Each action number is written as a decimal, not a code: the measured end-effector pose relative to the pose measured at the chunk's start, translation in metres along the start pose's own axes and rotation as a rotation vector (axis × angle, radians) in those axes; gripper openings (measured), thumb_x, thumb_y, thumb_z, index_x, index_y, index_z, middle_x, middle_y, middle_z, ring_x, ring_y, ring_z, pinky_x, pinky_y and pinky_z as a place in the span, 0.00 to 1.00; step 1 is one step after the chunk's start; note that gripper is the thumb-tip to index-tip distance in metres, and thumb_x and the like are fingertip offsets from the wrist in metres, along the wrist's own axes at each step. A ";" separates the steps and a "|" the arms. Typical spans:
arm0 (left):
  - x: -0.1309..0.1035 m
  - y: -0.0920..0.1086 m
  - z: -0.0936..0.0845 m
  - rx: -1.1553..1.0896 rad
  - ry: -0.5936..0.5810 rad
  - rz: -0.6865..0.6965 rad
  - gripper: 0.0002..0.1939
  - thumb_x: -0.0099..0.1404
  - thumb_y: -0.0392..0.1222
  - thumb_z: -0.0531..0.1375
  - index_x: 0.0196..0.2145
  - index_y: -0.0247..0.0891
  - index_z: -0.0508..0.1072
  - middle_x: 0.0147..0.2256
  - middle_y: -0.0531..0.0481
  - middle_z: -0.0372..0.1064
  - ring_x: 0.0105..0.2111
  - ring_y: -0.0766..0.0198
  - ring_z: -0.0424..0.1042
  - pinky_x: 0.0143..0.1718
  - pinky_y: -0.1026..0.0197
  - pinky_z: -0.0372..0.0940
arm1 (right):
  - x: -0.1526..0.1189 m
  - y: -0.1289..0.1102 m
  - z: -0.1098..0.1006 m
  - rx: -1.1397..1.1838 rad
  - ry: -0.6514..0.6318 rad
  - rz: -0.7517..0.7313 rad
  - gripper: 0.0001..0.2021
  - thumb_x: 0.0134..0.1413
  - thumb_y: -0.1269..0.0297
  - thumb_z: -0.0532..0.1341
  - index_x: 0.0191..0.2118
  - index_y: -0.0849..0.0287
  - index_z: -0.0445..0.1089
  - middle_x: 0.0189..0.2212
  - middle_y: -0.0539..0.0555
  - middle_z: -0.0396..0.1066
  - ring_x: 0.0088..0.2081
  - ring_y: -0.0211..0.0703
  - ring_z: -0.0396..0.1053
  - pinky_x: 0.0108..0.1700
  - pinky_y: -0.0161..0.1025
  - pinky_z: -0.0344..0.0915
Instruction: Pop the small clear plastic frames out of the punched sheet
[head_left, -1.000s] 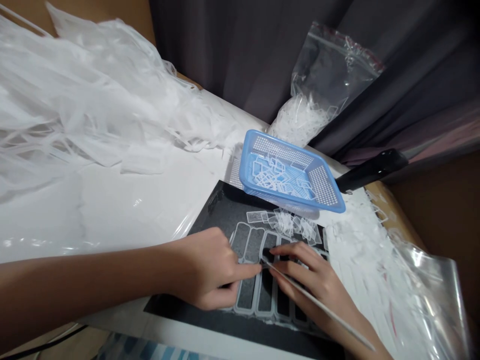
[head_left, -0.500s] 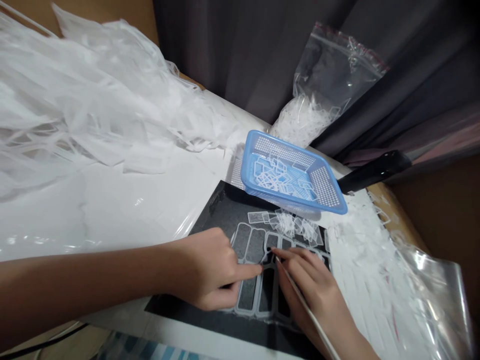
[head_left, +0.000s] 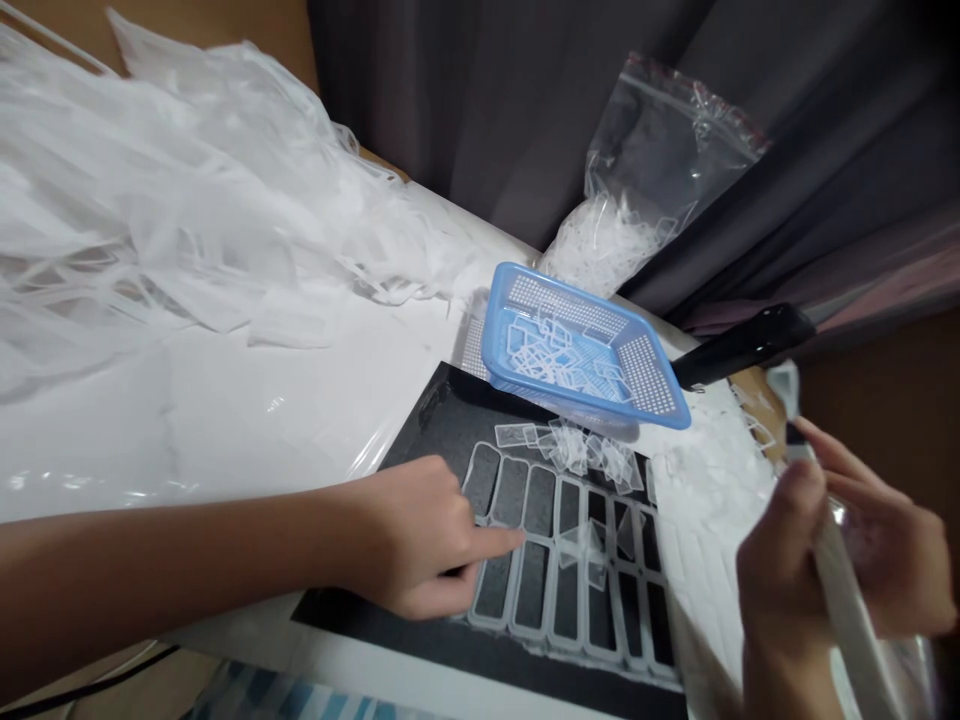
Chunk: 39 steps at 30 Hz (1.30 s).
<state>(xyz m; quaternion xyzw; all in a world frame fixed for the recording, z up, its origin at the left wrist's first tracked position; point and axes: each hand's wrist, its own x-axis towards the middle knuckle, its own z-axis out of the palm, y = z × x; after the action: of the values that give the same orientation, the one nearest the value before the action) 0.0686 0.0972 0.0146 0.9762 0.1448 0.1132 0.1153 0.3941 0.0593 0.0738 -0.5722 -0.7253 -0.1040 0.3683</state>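
My left hand (head_left: 431, 535) reaches in from the left. Its index finger is stretched out, the tip on a translucent sheet of joined rectangular frames (head_left: 544, 590), while its other fingers curl under. That sheet lies on a black mat (head_left: 412, 440). My right hand (head_left: 832, 540) is raised at the right, closed round a long, slim, pale tool (head_left: 847, 590) with a dark part near its front. Beyond that front end shows a small whitish, clear piece (head_left: 784, 385); how it is held is unclear. Small clear pieces (head_left: 589, 550) lie loose on the frames.
More small clear pieces (head_left: 574, 447) are heaped at the mat's back edge. Behind stands a blue basket (head_left: 652, 375) holding white frames. A clear zip bag (head_left: 615, 240) of similar pieces leans on the dark curtain (head_left: 465, 120). White plastic scraps (head_left: 187, 180) pile up at left.
My right hand has moved from the frames up and to the right with the tool, uncovering the sheet's right side. My left hand has stayed in place.
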 end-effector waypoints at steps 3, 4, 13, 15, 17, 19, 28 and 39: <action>0.001 0.000 -0.001 0.003 -0.021 0.012 0.29 0.59 0.36 0.54 0.58 0.37 0.68 0.15 0.57 0.65 0.13 0.63 0.61 0.18 0.59 0.47 | 0.003 -0.008 0.026 0.036 0.025 0.066 0.10 0.61 0.56 0.61 0.36 0.57 0.70 0.41 0.58 0.78 0.44 0.52 0.76 0.45 0.48 0.71; 0.001 0.000 -0.002 0.010 -0.023 0.014 0.28 0.59 0.36 0.55 0.58 0.37 0.68 0.16 0.57 0.66 0.14 0.62 0.61 0.18 0.59 0.48 | 0.004 -0.010 0.036 0.047 0.032 0.084 0.11 0.61 0.55 0.61 0.36 0.57 0.70 0.40 0.58 0.78 0.45 0.52 0.76 0.46 0.49 0.71; -0.002 0.000 0.003 -0.004 0.074 0.069 0.26 0.60 0.36 0.54 0.57 0.34 0.68 0.16 0.58 0.63 0.13 0.64 0.59 0.17 0.58 0.50 | 0.005 -0.003 0.061 0.112 0.133 0.145 0.08 0.62 0.62 0.61 0.33 0.59 0.68 0.47 0.60 0.76 0.49 0.52 0.74 0.60 0.57 0.61; -0.001 0.001 0.004 -0.028 0.140 0.092 0.24 0.60 0.35 0.54 0.55 0.33 0.68 0.17 0.58 0.64 0.15 0.64 0.58 0.17 0.58 0.50 | 0.003 -0.008 0.054 0.184 0.098 0.155 0.06 0.60 0.63 0.63 0.34 0.59 0.69 0.47 0.60 0.75 0.49 0.53 0.73 0.56 0.55 0.64; 0.002 0.001 0.003 -0.054 0.217 0.131 0.22 0.60 0.35 0.55 0.52 0.33 0.70 0.22 0.54 0.67 0.20 0.63 0.62 0.19 0.58 0.53 | 0.002 -0.015 0.046 0.308 -0.009 0.146 0.05 0.60 0.64 0.63 0.33 0.58 0.70 0.43 0.58 0.74 0.46 0.51 0.73 0.51 0.50 0.68; 0.004 0.001 0.002 -0.083 0.246 0.163 0.20 0.60 0.38 0.58 0.50 0.32 0.71 0.29 0.49 0.70 0.28 0.60 0.66 0.25 0.57 0.58 | 0.002 -0.020 0.038 0.432 -0.257 0.101 0.04 0.61 0.66 0.62 0.33 0.57 0.70 0.40 0.57 0.73 0.43 0.48 0.73 0.46 0.45 0.69; 0.005 -0.001 0.002 -0.112 0.147 0.085 0.15 0.66 0.44 0.58 0.47 0.33 0.72 0.39 0.43 0.70 0.36 0.56 0.65 0.34 0.53 0.60 | 0.012 -0.030 0.029 0.616 -1.063 -0.012 0.06 0.64 0.68 0.58 0.33 0.56 0.67 0.42 0.54 0.74 0.42 0.42 0.74 0.46 0.40 0.71; 0.005 0.000 0.000 -0.058 0.187 0.073 0.10 0.67 0.44 0.57 0.39 0.35 0.73 0.30 0.48 0.65 0.29 0.60 0.59 0.30 0.55 0.55 | 0.009 -0.005 0.023 0.380 -0.702 0.200 0.07 0.65 0.61 0.58 0.37 0.56 0.69 0.43 0.56 0.75 0.43 0.47 0.74 0.42 0.40 0.71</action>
<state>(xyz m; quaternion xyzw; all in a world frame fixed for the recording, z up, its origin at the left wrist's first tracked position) 0.0730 0.0990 0.0156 0.9622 0.1161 0.2121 0.1252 0.3798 0.0777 0.0650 -0.5623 -0.7541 0.2697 0.2058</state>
